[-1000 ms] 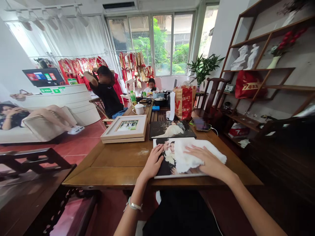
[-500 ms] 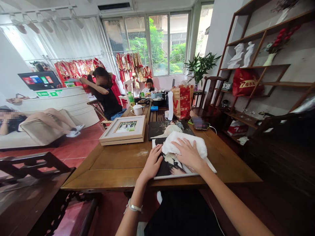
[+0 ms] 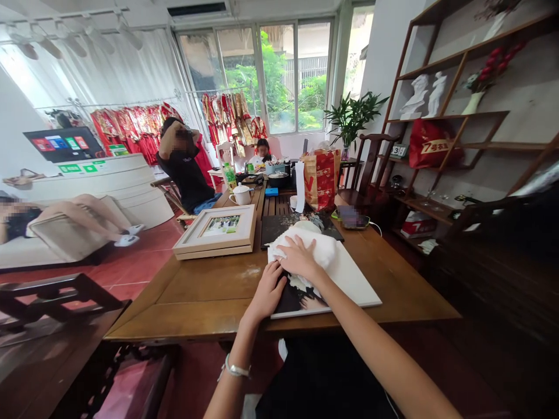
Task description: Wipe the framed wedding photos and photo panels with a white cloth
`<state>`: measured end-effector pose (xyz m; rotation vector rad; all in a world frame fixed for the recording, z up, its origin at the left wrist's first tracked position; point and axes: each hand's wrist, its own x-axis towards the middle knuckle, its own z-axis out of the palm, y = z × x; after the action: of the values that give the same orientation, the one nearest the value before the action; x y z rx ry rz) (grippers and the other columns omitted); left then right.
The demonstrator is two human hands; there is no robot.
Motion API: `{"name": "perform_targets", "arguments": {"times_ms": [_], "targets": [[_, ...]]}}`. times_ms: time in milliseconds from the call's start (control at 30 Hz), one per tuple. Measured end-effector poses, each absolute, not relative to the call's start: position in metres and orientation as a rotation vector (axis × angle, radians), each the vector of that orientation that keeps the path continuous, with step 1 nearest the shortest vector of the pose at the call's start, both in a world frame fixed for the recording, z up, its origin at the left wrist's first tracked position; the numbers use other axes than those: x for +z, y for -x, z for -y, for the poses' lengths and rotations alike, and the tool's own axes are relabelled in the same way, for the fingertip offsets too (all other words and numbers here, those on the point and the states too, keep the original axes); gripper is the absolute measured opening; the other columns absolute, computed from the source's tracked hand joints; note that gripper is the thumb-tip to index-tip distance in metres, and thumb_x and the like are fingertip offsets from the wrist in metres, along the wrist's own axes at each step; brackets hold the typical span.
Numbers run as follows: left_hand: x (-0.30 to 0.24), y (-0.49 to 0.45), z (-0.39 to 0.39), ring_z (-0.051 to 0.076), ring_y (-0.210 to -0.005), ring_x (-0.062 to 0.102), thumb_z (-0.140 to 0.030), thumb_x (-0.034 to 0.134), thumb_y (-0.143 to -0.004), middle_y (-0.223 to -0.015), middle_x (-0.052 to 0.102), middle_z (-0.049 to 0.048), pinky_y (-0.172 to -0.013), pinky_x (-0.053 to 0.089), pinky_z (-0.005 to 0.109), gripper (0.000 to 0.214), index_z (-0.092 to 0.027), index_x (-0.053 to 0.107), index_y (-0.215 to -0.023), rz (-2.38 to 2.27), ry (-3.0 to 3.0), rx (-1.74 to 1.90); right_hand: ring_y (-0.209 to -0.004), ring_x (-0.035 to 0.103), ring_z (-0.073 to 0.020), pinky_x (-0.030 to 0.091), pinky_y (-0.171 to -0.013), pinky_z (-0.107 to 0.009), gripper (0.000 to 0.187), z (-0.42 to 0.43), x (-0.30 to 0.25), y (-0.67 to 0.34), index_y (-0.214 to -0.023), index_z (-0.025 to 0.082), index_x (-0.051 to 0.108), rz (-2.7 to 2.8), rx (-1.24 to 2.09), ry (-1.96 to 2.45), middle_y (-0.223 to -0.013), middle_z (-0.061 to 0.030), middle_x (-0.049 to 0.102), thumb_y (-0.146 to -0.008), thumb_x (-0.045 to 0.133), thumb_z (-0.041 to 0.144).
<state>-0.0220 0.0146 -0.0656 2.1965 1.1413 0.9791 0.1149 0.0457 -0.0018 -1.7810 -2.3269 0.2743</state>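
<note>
White cloth [image 3: 325, 247] lies heaped on the far part of a photo panel [image 3: 356, 281], which rests along the middle of the near edge of the tabletop [image 3: 205, 297]. Toward the far end stands a red-and-tan paper bag [image 3: 322, 181], its opening topped with pale plastic; what lies deeper cannot be seen. A white mug [image 3: 241, 195] with its lid on stands near the left edge, beyond a pale picture frame [image 3: 222, 227]; the lid hides any contents.

The panel's long axis runs left to right, nearly parallel to the near edge, its right part plain white. The cloth's longer side runs the same way, reaching the panel's far left corner.

The left hand [image 3: 267, 292] lies flat on the panel's left side, fingers pointing toward the far edge and nearly together, thumb apart, its grip unclosed. The right hand [image 3: 301, 260] presses palm down on the cloth, grip spread, fingers fanned toward the far left corner, its forearm slanting in over the near edge.
</note>
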Motion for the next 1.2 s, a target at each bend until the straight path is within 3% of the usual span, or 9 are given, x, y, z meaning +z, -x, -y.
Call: {"name": "perform_targets", "arguments": {"times_ms": [333,533,700,833,900,967,1033,1100,1200], "targets": [[-0.063,0.023,-0.013,0.02,-0.132,0.028,-0.019,0.042,-0.087,-0.14,0.039,0.0072,-0.111,0.019,0.046,0.043,-0.022,0.045,-0.13,-1.039,-2.2,1.03,-0.131,0.018,-0.0378,0.009,-0.09,-0.076,0.043,-0.027,-0.014,-0.17,-0.124,0.03,0.05,2.082,0.125,2.07,-0.143,-0.009,0.032,-0.086,0.034,0.042],[-0.062,0.023,-0.013,0.02,-0.132,0.028,-0.019,0.042,-0.087,-0.14,0.04,0.0059,-0.111,0.018,0.046,0.043,-0.024,0.044,-0.13,-1.049,-2.201,1.024,-0.13,0.021,-0.037,0.008,-0.091,-0.076,0.039,-0.019,-0.01,-0.205,-0.119,0.032,0.054,2.183,0.21,1.946,-0.142,-0.0029,0.038,-0.084,0.039,0.038],[-0.062,0.023,-0.013,0.021,-0.132,0.029,-0.019,0.042,-0.087,-0.14,0.039,0.0063,-0.111,0.019,0.046,0.043,-0.023,0.045,-0.13,-1.056,-2.197,1.027,-0.131,0.024,-0.029,0.013,-0.102,-0.061,0.045,0.035,-0.004,-0.193,-0.115,0.032,0.056,2.442,0.299,1.552,-0.135,0.001,0.048,-0.073,0.047,0.018],[-0.061,0.023,-0.011,0.021,-0.132,0.028,-0.019,0.042,-0.087,-0.14,0.039,0.0062,-0.111,0.019,0.046,0.043,-0.023,0.045,-0.129,-1.065,-2.187,1.023,-0.134,0.022,-0.0225,0.015,-0.109,-0.048,0.073,0.083,-0.006,-0.202,-0.126,0.034,0.047,2.548,0.417,1.351,-0.141,0.0047,0.039,-0.059,0.046,0.005],[-0.06,0.023,-0.011,0.02,-0.132,0.028,-0.019,0.042,-0.087,-0.14,0.039,0.0052,-0.111,0.019,0.046,0.043,-0.024,0.045,-0.13,-1.071,-2.182,1.02,-0.135,0.021,-0.0211,0.02,-0.109,-0.043,0.078,0.091,-0.011,-0.217,-0.133,0.03,0.038,2.489,0.412,1.385,-0.147,0.0006,0.028,-0.06,0.045,0.006],[-0.06,0.022,-0.011,0.02,-0.133,0.028,-0.019,0.042,-0.087,-0.14,0.039,0.005,-0.111,0.019,0.046,0.043,-0.024,0.044,-0.13,-1.078,-2.179,1.013,-0.135,0.023,-0.0217,0.026,-0.107,-0.04,0.075,0.083,-0.016,-0.233,-0.135,0.021,0.037,2.396,0.366,1.451,-0.148,-0.0072,0.025,-0.062,0.046,0.008],[-0.061,0.023,-0.012,0.02,-0.133,0.028,-0.019,0.041,-0.087,-0.14,0.039,0.0053,-0.111,0.019,0.046,0.043,-0.024,0.044,-0.13,-1.073,-2.185,1.014,-0.133,0.027,-0.0225,0.022,-0.109,-0.042,0.074,0.064,-0.019,-0.248,-0.133,0.016,0.041,2.356,0.314,1.489,-0.144,-0.0115,0.034,-0.06,0.046,0.008],[-0.061,0.023,-0.012,0.02,-0.132,0.028,-0.019,0.041,-0.087,-0.14,0.04,0.0058,-0.111,0.019,0.046,0.043,-0.024,0.044,-0.13,-1.062,-2.195,1.021,-0.132,0.03,-0.0225,0.013,-0.11,-0.048,0.075,0.041,-0.02,-0.255,-0.131,0.017,0.044,2.353,0.273,1.524,-0.139,-0.0105,0.042,-0.057,0.044,0.007],[-0.061,0.023,-0.013,0.021,-0.132,0.029,-0.019,0.042,-0.087,-0.14,0.04,0.006,-0.111,0.019,0.047,0.044,-0.023,0.044,-0.13,-1.06,-2.202,1.02,-0.134,0.026,-0.0237,0.003,-0.108,-0.054,0.071,0.012,-0.018,-0.248,-0.129,0.021,0.047,2.324,0.211,1.623,-0.141,-0.0085,0.039,-0.059,0.044,0.009]]}}
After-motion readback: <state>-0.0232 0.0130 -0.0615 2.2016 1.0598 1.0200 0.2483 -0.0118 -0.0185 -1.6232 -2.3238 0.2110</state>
